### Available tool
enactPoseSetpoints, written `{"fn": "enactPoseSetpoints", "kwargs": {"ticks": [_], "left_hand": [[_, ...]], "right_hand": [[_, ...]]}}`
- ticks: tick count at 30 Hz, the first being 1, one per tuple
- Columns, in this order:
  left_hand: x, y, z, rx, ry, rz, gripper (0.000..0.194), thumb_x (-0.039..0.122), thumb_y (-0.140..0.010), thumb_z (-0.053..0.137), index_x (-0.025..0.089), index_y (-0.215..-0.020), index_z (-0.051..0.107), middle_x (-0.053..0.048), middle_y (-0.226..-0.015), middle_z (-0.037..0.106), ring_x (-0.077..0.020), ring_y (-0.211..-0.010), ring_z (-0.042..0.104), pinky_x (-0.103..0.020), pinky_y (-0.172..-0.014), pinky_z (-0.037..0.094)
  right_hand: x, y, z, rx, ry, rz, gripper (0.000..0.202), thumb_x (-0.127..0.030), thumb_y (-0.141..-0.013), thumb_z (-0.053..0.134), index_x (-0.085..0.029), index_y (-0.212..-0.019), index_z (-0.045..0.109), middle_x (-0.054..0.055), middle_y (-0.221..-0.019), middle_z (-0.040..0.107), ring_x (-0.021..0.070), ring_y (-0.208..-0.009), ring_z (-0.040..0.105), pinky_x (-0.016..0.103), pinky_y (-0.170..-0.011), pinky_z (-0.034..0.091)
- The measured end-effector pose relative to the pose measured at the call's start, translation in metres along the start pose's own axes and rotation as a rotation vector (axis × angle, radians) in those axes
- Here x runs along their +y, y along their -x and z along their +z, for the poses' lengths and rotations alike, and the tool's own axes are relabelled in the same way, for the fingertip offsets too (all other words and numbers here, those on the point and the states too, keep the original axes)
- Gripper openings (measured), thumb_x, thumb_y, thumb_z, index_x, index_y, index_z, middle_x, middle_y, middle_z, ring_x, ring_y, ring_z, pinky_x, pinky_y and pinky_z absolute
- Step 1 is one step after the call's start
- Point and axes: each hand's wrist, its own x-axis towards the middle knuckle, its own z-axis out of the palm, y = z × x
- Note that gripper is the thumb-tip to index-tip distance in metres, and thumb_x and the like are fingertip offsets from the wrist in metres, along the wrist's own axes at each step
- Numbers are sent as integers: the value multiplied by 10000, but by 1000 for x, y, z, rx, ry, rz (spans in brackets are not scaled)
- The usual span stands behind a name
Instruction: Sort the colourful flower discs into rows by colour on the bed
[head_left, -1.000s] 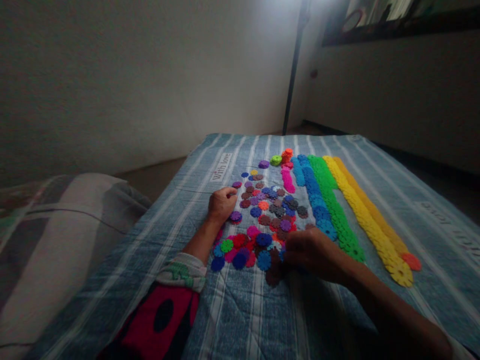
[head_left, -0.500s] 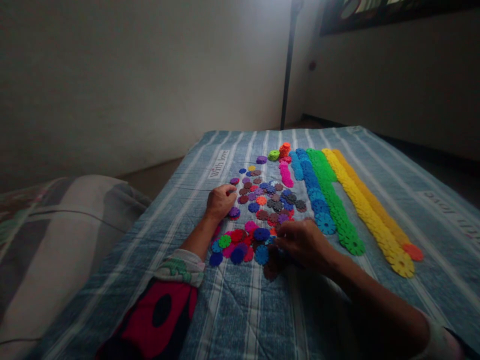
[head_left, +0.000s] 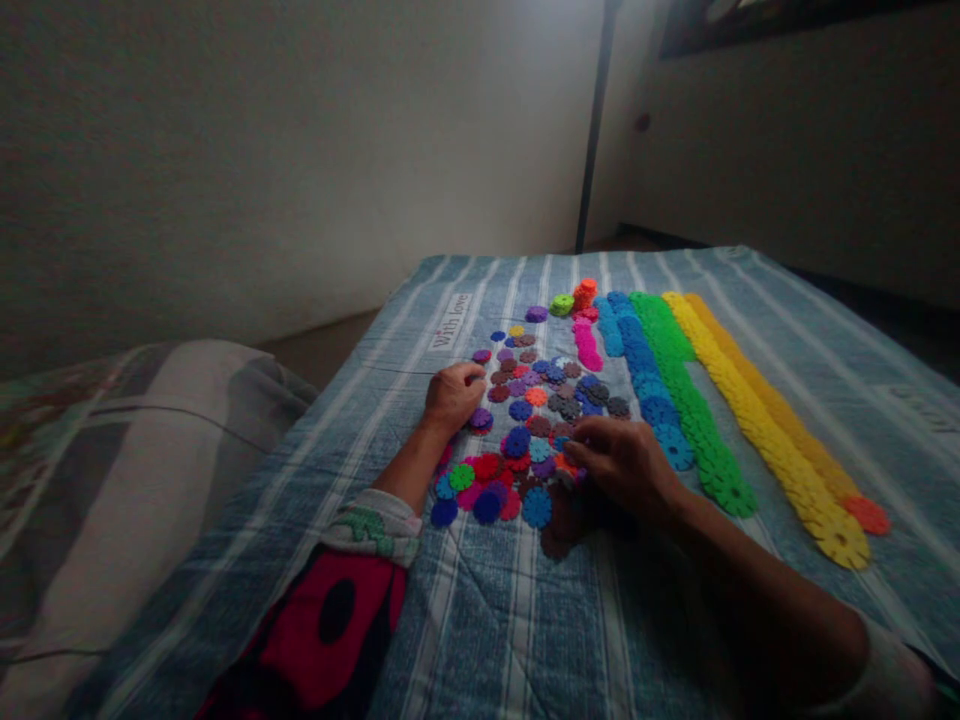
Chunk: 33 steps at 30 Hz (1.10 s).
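Note:
Loose notched plastic discs [head_left: 486,506] in many colours lie in a heap between my hands. My left hand [head_left: 455,393] rests at the heap's left side, fingers curled together; whatever they hold, if anything, is hidden. Near it lie purple discs [head_left: 481,419]. My right hand [head_left: 626,460] reaches over the right side of the heap, thumb and fingers pinched low among the discs. At its fingertips are an orange disc [head_left: 568,464] and a light blue disc [head_left: 540,451], but I cannot make out what is gripped. A dark blue disc [head_left: 517,441] lies between the hands.
Overlapping rows of yellow [head_left: 780,445], green [head_left: 697,430] and blue discs [head_left: 645,365] run along the right. A short pink row [head_left: 587,345] and an orange stack [head_left: 585,293] stand farther back. Striped cloth [head_left: 480,640] covers the surface. Grey-and-white fabric [head_left: 150,470] lies left.
My right hand has moved slightly forward over the heap. A dark blue disc near its fingers has shifted away and left, and discs beneath show. My left hand stays in place; the view has shifted slightly.

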Motion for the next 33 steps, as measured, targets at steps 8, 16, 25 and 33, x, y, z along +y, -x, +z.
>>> {"fn": "enactPoseSetpoints", "kwargs": {"ticks": [8, 16, 25, 33], "left_hand": [[-1, 1, 1, 6, 4, 27, 294, 202, -726, 538, 168, -934, 743, -45, -924, 742, -182, -831, 667, -261, -839, 501], [-2, 2, 1, 1, 15, 17, 269, 204, -726, 546, 185, -908, 743, -30, -881, 740, -180, -817, 658, -266, -836, 503], [-2, 1, 2, 6, 28, 6, 262, 185, -714, 549, 186, -886, 747, -25, -869, 741, -172, -792, 658, -257, -813, 505], [-4, 1, 2, 12, 39, 28, 253, 176, -709, 553, 197, -870, 746, -19, -873, 744, -170, -808, 655, -260, -819, 504]], "right_hand": [[-3, -2, 2, -99, -10, -63, 187, -269, -832, 581, -182, -688, 662, -6, -653, 633, 124, -607, 560, 222, -561, 332], [-27, -12, 7, -177, 355, -2, 164, -278, -852, 573, -236, -849, 732, 27, -720, 701, 170, -677, 633, 244, -560, 327], [-32, -15, 14, -228, 565, 1, 392, -314, -883, 554, -342, -1270, 609, 87, -955, 743, 262, -886, 692, 298, -658, 434], [-35, -17, 15, -281, 605, -1, 285, -354, -888, 551, -238, -1105, 695, 137, -922, 732, 289, -868, 692, 312, -651, 440]]}}
